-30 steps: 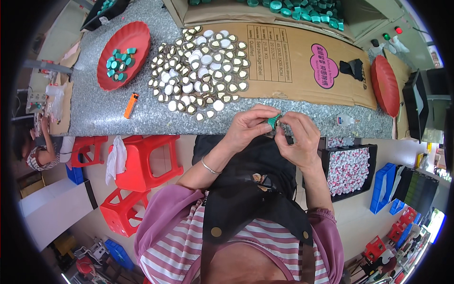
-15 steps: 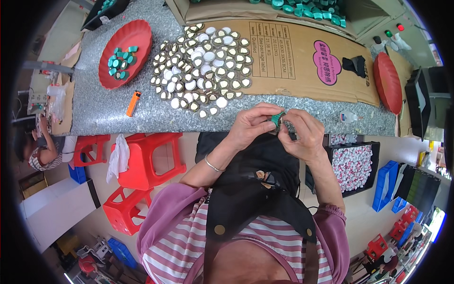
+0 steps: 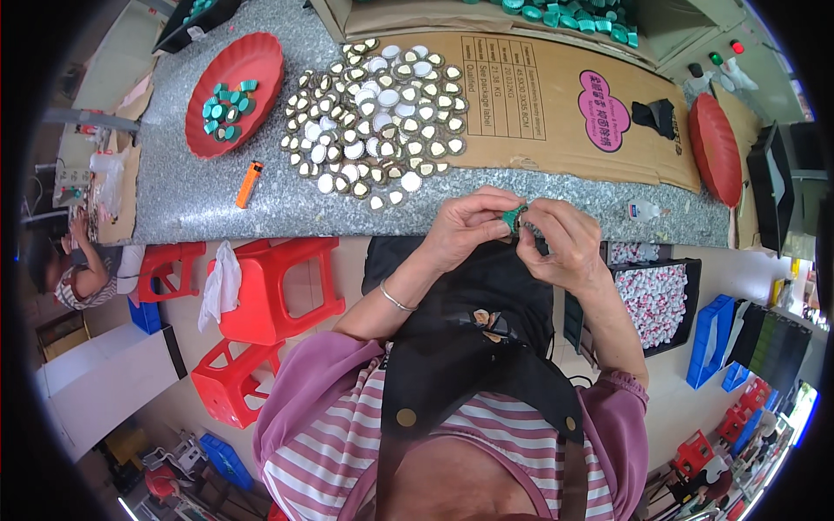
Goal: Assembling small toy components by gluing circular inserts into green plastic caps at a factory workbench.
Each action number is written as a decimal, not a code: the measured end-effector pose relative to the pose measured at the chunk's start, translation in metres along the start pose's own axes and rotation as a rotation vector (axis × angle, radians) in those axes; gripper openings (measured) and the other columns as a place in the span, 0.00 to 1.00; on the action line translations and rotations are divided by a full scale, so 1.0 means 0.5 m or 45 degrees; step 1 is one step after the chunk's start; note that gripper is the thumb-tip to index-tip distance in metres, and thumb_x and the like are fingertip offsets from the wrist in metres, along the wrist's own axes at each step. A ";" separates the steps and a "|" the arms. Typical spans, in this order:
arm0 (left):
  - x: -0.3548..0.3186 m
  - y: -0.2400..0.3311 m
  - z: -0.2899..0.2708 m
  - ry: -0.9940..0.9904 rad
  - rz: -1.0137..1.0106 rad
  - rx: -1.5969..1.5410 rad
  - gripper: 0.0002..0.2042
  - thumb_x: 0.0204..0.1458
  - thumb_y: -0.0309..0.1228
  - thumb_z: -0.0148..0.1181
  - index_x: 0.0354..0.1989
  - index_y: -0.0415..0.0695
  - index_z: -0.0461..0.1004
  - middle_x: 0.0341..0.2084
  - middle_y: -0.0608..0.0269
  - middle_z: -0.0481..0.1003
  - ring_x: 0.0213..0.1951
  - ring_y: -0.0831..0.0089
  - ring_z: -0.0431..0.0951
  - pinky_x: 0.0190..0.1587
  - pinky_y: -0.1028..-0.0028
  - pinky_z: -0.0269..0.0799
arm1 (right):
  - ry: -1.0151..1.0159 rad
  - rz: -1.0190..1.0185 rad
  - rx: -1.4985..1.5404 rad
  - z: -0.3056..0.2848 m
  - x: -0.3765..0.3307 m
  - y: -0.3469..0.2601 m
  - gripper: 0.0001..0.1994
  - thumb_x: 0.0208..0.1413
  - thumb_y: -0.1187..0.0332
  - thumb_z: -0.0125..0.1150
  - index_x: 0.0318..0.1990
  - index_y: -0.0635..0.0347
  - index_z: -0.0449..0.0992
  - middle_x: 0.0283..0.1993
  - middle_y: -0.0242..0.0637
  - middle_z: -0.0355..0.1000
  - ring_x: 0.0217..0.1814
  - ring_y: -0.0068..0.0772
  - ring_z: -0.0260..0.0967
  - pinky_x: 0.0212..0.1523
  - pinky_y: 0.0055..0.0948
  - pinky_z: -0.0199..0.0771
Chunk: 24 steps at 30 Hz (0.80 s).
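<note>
Both hands meet above the near edge of the grey speckled table. My left hand [image 3: 469, 227] pinches a small green ridged cap [image 3: 512, 219] between thumb and fingers. From the other side my right hand [image 3: 560, 240] closes its fingertips on the same cap, partly hiding it. Beyond my left hand spreads a heap of small round discs [image 3: 373, 122], white or dark-rimmed with pale centres. More green caps [image 3: 233, 111] lie in a red scalloped dish at the far left.
The red dish [image 3: 268, 61] stands left of an orange lighter [image 3: 249, 185]. Flattened cardboard [image 3: 556, 148] covers the table's back, with a black scrap [image 3: 653, 120] on it. A small bottle [image 3: 643, 210] and a second red dish [image 3: 715, 152] are on the right. Red stools [image 3: 278, 295] stand below left.
My hands stay together on the green cap, with its angle and my fingers shifted slightly. The whole view has moved a little; the table things look unchanged.
</note>
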<state>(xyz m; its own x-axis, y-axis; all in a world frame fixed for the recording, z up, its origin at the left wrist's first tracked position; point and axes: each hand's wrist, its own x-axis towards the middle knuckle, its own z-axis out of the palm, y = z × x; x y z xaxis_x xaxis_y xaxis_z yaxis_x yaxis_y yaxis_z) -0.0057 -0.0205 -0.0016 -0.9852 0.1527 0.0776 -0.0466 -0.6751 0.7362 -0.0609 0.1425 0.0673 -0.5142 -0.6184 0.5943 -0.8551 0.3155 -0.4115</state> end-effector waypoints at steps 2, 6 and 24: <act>0.000 0.003 0.002 0.000 -0.004 0.009 0.14 0.49 0.14 0.53 0.45 0.36 0.72 0.47 0.57 0.66 0.48 0.71 0.71 0.50 0.75 0.70 | -0.003 -0.001 0.000 -0.001 -0.001 -0.003 0.14 0.30 0.80 0.61 0.30 0.61 0.71 0.31 0.36 0.70 0.28 0.36 0.72 0.27 0.28 0.74; -0.001 0.012 0.008 0.011 0.140 0.240 0.14 0.48 0.15 0.55 0.44 0.37 0.73 0.46 0.55 0.68 0.49 0.69 0.70 0.52 0.73 0.68 | 0.023 0.036 -0.008 0.005 -0.002 -0.006 0.14 0.30 0.80 0.61 0.30 0.61 0.71 0.31 0.36 0.70 0.29 0.36 0.72 0.26 0.27 0.74; -0.002 -0.001 -0.005 -0.022 0.020 0.022 0.13 0.48 0.15 0.54 0.44 0.37 0.72 0.47 0.57 0.67 0.49 0.70 0.70 0.50 0.74 0.70 | -0.009 -0.051 -0.014 0.002 -0.005 -0.005 0.15 0.30 0.80 0.61 0.32 0.62 0.71 0.32 0.36 0.69 0.29 0.36 0.71 0.26 0.28 0.74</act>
<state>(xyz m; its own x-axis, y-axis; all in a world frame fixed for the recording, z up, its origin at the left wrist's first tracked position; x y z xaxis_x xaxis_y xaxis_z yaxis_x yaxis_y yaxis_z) -0.0052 -0.0223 -0.0035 -0.9829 0.1543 0.1008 -0.0278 -0.6649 0.7465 -0.0577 0.1426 0.0664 -0.4792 -0.6356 0.6052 -0.8756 0.2984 -0.3799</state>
